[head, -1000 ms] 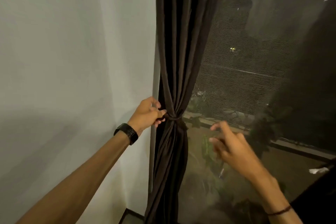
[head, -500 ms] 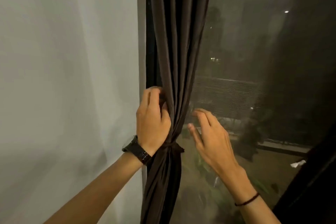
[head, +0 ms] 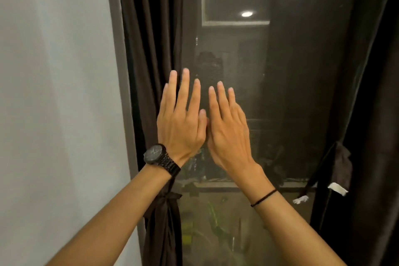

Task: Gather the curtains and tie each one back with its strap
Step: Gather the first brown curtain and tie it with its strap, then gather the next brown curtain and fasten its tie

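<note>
At the left edge of the window: the left curtain point(head: 151, 49) hangs gathered into narrow folds, just beside the pale wall point(head: 54, 93).
Strap: a dark strap point(head: 167, 197) is knotted round the left curtain low down, just beneath the left forearm; the cloth is pinched in at that spot and widens again below it.
Left hand: the left hand point(head: 181, 123) is raised with its back to the camera, its fingers point(head: 183, 90) straight, slightly spread and holding nothing. The fingers overlap the curtain's inner edge; whether they touch it cannot be told.
Right hand: the right hand point(head: 228, 134) is raised just beside the left one, thumb sides close together, with its fingers point(head: 222, 97) straight and holding nothing, in front of the window point(head: 280, 93).
Wrists: a black watch point(head: 158, 156) on the left, a thin black band point(head: 263, 197) on the right.
Right curtain: the right curtain point(head: 371, 93) hangs down the right edge of the view, well apart from both hands.
Beside it: a dark cloth piece point(head: 340, 157) with a white tag point(head: 338, 188) hangs against the right curtain; whether it is a strap cannot be told.
Window: dark glass with a reflected round light point(head: 247, 14) above and green plants point(head: 213, 211) below.
</note>
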A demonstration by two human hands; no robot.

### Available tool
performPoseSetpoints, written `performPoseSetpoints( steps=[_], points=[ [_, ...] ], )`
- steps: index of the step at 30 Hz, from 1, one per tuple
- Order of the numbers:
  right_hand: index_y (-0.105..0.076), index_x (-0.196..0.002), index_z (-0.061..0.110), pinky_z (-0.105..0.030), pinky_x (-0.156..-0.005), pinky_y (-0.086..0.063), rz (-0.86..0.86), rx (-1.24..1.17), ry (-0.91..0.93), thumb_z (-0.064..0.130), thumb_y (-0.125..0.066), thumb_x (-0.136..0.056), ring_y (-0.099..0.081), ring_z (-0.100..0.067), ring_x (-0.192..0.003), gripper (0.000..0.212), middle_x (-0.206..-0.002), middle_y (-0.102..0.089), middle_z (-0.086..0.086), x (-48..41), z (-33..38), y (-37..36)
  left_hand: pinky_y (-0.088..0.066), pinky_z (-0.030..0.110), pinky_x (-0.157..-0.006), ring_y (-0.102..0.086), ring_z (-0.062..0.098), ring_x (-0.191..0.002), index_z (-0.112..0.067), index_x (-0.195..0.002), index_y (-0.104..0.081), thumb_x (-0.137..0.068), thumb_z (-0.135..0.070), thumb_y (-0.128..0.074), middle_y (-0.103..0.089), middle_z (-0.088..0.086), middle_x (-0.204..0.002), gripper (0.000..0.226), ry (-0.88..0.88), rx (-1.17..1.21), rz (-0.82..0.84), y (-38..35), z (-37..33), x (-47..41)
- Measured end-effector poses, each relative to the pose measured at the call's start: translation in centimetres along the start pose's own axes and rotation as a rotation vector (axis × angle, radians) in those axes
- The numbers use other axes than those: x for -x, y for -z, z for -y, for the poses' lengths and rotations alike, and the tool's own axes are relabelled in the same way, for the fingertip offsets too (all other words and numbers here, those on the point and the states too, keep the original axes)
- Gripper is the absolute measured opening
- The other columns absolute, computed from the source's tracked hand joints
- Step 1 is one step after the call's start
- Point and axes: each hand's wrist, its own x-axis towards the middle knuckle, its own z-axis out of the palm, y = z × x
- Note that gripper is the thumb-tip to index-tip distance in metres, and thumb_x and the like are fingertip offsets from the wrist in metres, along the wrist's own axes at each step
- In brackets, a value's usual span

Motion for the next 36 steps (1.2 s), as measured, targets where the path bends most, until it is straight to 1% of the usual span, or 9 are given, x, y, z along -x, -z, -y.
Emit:
performPoseSetpoints(
  steps=[4,10,19,23,26,28,31,33,36],
  points=[
    [-0.012,-0.162,0.011,-0.046,-0.125,-0.022,-0.074,0.114,-0.051,0.04,-0.022,-0.111,-0.002,-0.033,-0.157,0.06,-0.17,-0.005,-0.013,-1.7,-4.7,3.5,-0.005,0.053,-0.129,-0.01,0.044,-0.158,-0.009,-0.16,-0.034,-0.103,-0.034,-0.047,-0.019,0.023,-0.169,0.063,-0.045,-0.017,0.024,-1.6,-3.4,-3.8],
    [-0.016,-0.162,0.013,-0.048,-0.125,-0.02,-0.146,0.303,-0.102,0.038,-0.028,-0.111,-0.003,-0.035,-0.157,0.058,-0.17,-0.008,-0.014,-3.4,-14.0,10.3,-0.002,0.055,-0.129,-0.003,0.042,-0.159,-0.022,-0.164,-0.024,-0.103,-0.046,-0.037,-0.009,0.022,-0.171,0.067,-0.09,0.079,-0.002,-5.8,-12.4,-10.6],
    [-0.018,-0.162,0.013,-0.048,-0.124,-0.019,-0.209,0.617,-0.134,0.033,-0.03,-0.109,-0.005,-0.036,-0.157,0.058,-0.169,-0.012,-0.015,-3.3,-26.5,20.2,-0.013,0.061,-0.127,-0.006,0.041,-0.159,-0.028,-0.163,-0.025,-0.101,-0.051,-0.038,-0.009,0.019,-0.172,0.068,-0.117,0.303,0.011,-10.6,-26.6,-18.0],
    [-0.022,-0.161,0.016,-0.049,-0.121,-0.023,-0.228,0.675,-0.158,0.04,-0.034,-0.108,-0.009,-0.038,-0.156,0.059,-0.169,-0.015,-0.014,-3.0,-30.0,23.7,-0.029,0.061,-0.12,-0.014,0.046,-0.155,-0.031,-0.162,-0.028,-0.098,-0.057,-0.041,-0.003,0.017,-0.173,0.071,-0.071,0.428,0.037,-11.7,-30.6,-20.3],
    [-0.025,-0.159,0.019,-0.047,-0.112,-0.028,-0.245,0.676,-0.175,0.048,-0.028,-0.107,-0.018,-0.037,-0.154,0.06,-0.168,-0.019,-0.011,-3.5,-31.6,25.8,-0.04,0.049,-0.11,-0.034,0.047,-0.143,-0.03,-0.16,-0.035,-0.096,-0.044,-0.058,-0.003,0.023,-0.17,0.069,0.0,0.519,-0.052,-11.8,-31.9,-22.4],
    [-0.03,-0.157,0.019,-0.047,-0.103,-0.035,-0.292,0.661,-0.221,0.055,-0.026,-0.104,-0.035,-0.033,-0.145,0.064,-0.164,-0.031,-0.01,-4.4,-32.3,27.1,-0.044,0.05,-0.111,-0.04,0.047,-0.141,-0.032,-0.157,-0.037,-0.097,-0.028,-0.063,-0.012,0.027,-0.166,0.066,0.043,0.594,-0.108,-11.5,-32.0,-24.0],
    [-0.037,-0.153,0.017,-0.044,-0.088,-0.047,-0.372,0.586,-0.235,0.065,-0.026,-0.101,-0.057,-0.024,-0.116,0.071,-0.146,-0.048,-0.006,-6.9,-32.1,28.7,-0.06,0.043,-0.085,-0.066,0.036,-0.098,-0.035,-0.156,-0.036,-0.096,-0.012,-0.06,-0.03,0.025,-0.155,0.068,0.039,0.609,-0.145,-10.8,-31.6,-26.8],
    [-0.039,-0.151,0.016,-0.044,-0.081,-0.054,-0.413,0.448,-0.191,0.068,-0.027,-0.098,-0.061,-0.022,-0.103,0.075,-0.132,-0.054,-0.005,-9.0,-31.6,29.5,-0.058,0.036,-0.068,-0.061,0.022,-0.072,-0.034,-0.156,-0.037,-0.093,-0.003,-0.058,-0.04,0.02,-0.145,0.073,0.035,0.604,-0.165,-10.2,-31.1,-28.7],
    [-0.048,-0.145,0.017,-0.045,-0.079,-0.053,-0.548,0.353,-0.171,0.067,-0.032,-0.098,-0.059,-0.023,-0.1,0.071,-0.119,-0.055,-0.004,-12.4,-31.3,30.9,-0.052,0.032,-0.067,-0.059,0.021,-0.073,-0.03,-0.154,-0.043,-0.092,-0.002,-0.056,-0.047,0.01,-0.133,0.07,0.076,0.636,-0.165,-8.6,-30.6,-31.1]
  ],
)
